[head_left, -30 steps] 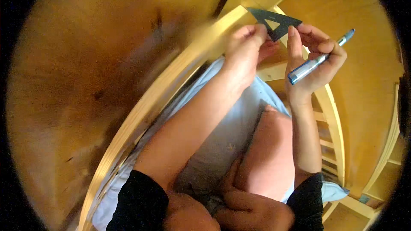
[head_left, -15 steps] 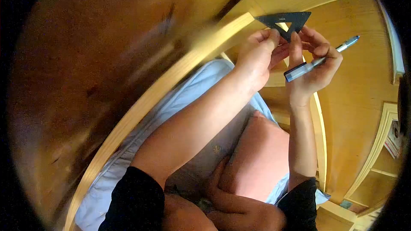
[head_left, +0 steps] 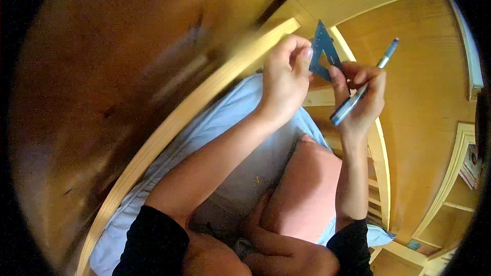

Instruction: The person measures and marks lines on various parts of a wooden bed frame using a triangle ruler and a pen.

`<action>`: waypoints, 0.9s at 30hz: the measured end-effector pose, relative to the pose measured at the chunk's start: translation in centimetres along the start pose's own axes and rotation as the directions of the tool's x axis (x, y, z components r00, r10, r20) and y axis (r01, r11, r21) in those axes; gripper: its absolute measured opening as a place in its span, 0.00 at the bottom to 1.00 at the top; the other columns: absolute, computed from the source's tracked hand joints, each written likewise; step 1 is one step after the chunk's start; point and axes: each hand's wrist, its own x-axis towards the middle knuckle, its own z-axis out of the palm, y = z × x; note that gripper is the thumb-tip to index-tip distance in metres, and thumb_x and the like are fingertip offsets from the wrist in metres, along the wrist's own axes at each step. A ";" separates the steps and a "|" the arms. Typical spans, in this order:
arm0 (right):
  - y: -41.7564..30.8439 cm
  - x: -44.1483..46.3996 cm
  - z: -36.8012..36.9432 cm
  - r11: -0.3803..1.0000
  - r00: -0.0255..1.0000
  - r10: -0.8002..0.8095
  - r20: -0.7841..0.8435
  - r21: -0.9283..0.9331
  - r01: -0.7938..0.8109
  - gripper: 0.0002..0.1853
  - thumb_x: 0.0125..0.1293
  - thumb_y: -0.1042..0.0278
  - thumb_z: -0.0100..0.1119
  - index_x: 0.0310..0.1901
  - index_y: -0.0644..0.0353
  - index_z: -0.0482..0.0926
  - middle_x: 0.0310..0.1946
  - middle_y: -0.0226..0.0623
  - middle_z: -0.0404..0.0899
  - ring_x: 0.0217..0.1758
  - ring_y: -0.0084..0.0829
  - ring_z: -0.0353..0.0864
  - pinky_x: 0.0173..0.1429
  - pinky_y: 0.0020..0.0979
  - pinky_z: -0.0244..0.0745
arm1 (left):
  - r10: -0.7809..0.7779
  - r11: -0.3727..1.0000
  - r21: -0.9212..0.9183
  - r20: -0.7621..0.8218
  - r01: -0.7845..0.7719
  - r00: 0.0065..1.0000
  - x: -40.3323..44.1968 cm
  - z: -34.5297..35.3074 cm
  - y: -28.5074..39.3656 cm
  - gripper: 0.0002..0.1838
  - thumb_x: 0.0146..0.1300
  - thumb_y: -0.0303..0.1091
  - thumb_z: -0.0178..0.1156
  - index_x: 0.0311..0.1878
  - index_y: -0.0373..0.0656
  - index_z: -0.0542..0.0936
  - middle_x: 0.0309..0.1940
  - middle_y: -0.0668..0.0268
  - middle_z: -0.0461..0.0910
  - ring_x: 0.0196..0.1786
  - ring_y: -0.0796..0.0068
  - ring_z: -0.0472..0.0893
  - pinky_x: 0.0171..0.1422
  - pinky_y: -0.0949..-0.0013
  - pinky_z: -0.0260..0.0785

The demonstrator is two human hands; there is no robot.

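A dark triangular set square [head_left: 330,57] with a triangular cut-out is held up above the bed, one corner pointing upward. The thumb and fingers of my right hand [head_left: 364,94] pinch its lower right part. A pen [head_left: 349,107] also lies in that hand, slanting across the palm with one end above the fingers and the other below. My left hand [head_left: 285,79] is closed at the set square's left edge, the thumb bent against the curled fingers. Part of its grip is hidden behind the thumb.
Below my arms are a bed with a light blue sheet [head_left: 238,105], a pink pillow [head_left: 307,189] and my folded legs. A pale wooden rail [head_left: 194,99] curves along the left. On the right, a wooden shelf [head_left: 458,204] holds books [head_left: 469,168].
The set square has turned from lying wide to pointing upward and come slightly lower. Both hands have moved down and left, and the pen has shifted with my right hand.
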 end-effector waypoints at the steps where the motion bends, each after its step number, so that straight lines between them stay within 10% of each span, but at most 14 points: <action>1: -0.2 -0.3 -0.2 0.995 0.999 -0.018 0.046 -0.096 0.023 0.19 0.55 0.78 0.72 0.36 0.59 0.66 0.28 0.36 0.79 0.27 0.25 0.76 0.33 0.27 0.72 | 0.098 0.995 0.039 -0.010 -0.097 0.995 0.0 0.1 -0.2 0.07 0.73 0.29 0.53 0.49 0.37 0.74 0.37 0.67 0.78 0.34 0.81 0.79 0.35 0.74 0.78; 4: -0.3 -0.6 -0.2 0.979 0.992 -0.017 0.129 -0.201 0.043 0.19 0.59 0.81 0.69 0.36 0.59 0.63 0.35 0.41 0.80 0.33 0.23 0.76 0.38 0.23 0.73 | 0.033 0.999 -0.025 -0.019 -0.033 0.999 -0.4 0.3 0.6 0.11 0.73 0.28 0.52 0.54 0.37 0.74 0.43 0.65 0.79 0.39 0.79 0.80 0.42 0.73 0.77; 8: 1.8 -0.2 2.4 0.984 0.960 -0.168 -0.225 -0.098 0.149 0.16 0.56 0.81 0.70 0.36 0.59 0.69 0.28 0.36 0.79 0.29 0.27 0.76 0.35 0.27 0.72 | 0.111 0.968 0.235 -0.086 -0.088 0.990 -3.2 1.4 -0.2 0.20 0.71 0.23 0.47 0.66 0.36 0.69 0.53 0.55 0.75 0.50 0.69 0.78 0.57 0.68 0.71; 16: 2.8 0.3 5.2 0.990 0.955 -0.140 -0.262 -0.050 0.132 0.16 0.57 0.78 0.71 0.34 0.59 0.68 0.27 0.36 0.80 0.28 0.28 0.78 0.34 0.27 0.73 | 0.201 0.879 0.419 0.103 -0.226 0.974 -2.9 1.1 -0.6 0.47 0.53 0.15 0.55 0.77 0.41 0.50 0.46 0.51 0.68 0.47 0.55 0.71 0.52 0.62 0.68; 27: 4.0 0.1 5.8 0.997 0.952 -0.078 -0.295 -0.032 0.072 0.17 0.56 0.75 0.73 0.34 0.58 0.69 0.27 0.35 0.80 0.30 0.27 0.80 0.36 0.27 0.74 | 0.206 0.837 0.493 0.117 -0.237 0.972 -2.5 1.1 -1.0 0.49 0.54 0.17 0.58 0.78 0.41 0.46 0.46 0.48 0.66 0.46 0.53 0.71 0.51 0.62 0.68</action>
